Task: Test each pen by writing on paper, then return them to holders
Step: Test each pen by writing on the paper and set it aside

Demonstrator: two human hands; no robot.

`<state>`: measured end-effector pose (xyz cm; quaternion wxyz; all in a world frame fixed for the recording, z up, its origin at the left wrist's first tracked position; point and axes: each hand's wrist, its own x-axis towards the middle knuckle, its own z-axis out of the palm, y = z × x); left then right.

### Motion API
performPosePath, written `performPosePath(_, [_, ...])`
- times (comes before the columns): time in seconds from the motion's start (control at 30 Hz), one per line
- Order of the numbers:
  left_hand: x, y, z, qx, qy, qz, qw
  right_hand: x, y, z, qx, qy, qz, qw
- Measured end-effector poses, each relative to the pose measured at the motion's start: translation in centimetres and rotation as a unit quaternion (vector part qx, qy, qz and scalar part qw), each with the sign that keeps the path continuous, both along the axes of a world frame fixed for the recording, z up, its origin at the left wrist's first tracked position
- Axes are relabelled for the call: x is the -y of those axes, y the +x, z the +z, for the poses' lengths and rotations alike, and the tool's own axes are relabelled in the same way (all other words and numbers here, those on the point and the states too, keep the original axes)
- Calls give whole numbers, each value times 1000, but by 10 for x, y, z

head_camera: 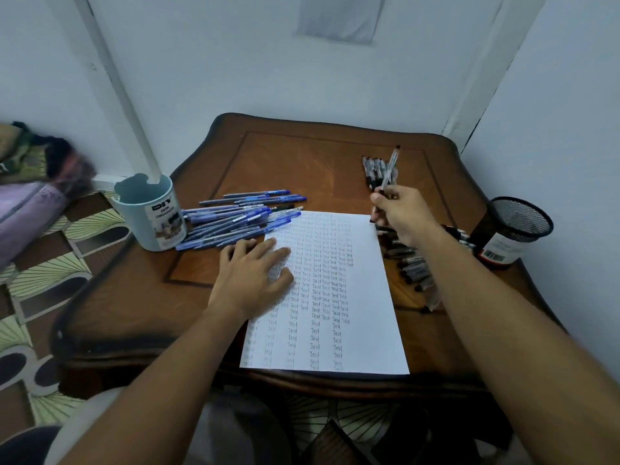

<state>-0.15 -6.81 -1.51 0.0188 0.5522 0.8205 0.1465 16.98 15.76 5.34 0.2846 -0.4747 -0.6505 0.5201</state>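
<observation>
Two hands: left hand flat on paper edge, right hand pinching pen.

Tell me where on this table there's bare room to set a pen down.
Bare wood shows at the far middle of the table, between the blue pens and the black pens, and at the near left, beside the left hand and the paper. It is crowded right of the paper, by the mesh cup.
</observation>
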Motion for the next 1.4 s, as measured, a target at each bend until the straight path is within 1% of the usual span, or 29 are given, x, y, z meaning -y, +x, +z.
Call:
performPosePath(0.07, [0, -1, -1, 0, -4, -1, 1000, -27, -2, 5, 18, -16, -32, 999])
performPosePath(0.17, [-2, -2, -2, 1, -6, -2, 1000, -60, -5, 10, 83, -22, -55, 995])
performPosePath(0.33, [-3, -4, -5, 5, 0, -6, 1000, -96, -9, 2, 175, 31, -65, 982])
performPosePath(0.47, [-3, -2, -5, 2, 12, -3, 1000, -105, -12, -7, 232, 73, -72, 967])
performPosePath(0.67, [-3, -2, -4, 7, 11, 0, 1000, -101, -17, -15, 253, 110, -81, 958])
performPosePath(0.83, [-3, -5, -4, 5, 8, -1, 1000, -98, -14, -11, 280, 131, -65, 949])
performPosePath(0.97, [-3, -6, -6, 1, 2, 0, 1000, -86, -6, -3, 310, 183, -43, 932])
performPosePath(1.07, [-4, -7, -7, -1, 1, 1, 1000, -60, 9, 8, 279, 219, 12, 935])
performPosePath(1.13, [-4, -6, -7, -4, 0, 1, 1000, -37, 25, 16, 280, 220, 95, 930])
performPosePath(1.17, [-4, -6, -7, -5, 1, 1, 1000, -25, 33, 19, 302, 216, 147, 917])
performPosePath(1.27, [-5, -6, -7, -10, -5, 2, 1000, 7, 57, 24, 389, 197, 283, 854])
performPosePath(1.33, [-5, -5, -6, -15, -10, 2, 1000, 21, 70, 24, 420, 180, 327, 827])
performPosePath(1.4, [-5, -2, -6, -20, -12, 3, 1000, 30, 80, 25, 440, 162, 354, 809])
